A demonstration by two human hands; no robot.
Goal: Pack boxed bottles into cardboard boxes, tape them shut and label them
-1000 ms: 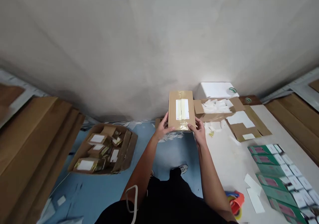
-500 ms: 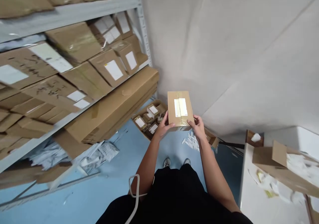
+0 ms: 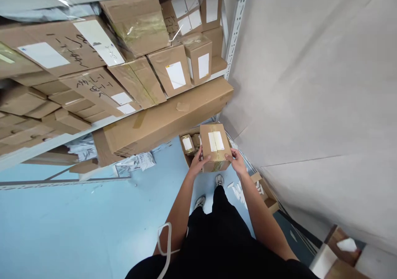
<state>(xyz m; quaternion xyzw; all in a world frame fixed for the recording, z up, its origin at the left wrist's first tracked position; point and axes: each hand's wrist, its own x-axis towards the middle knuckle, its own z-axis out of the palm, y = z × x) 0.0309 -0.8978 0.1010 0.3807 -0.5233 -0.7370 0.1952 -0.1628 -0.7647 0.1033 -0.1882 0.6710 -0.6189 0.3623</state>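
While both hands (image 3: 198, 162) (image 3: 236, 162) hold it, box (image 3: 216, 146) now partly hides carton (image 3: 187, 159).

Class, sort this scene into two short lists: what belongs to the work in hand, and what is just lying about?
In hand:
taped, labelled box
left hand and right hand, holding it
probably the open carton just beyond

Lying about:
white scraps on the floor
long carton
shelved boxes
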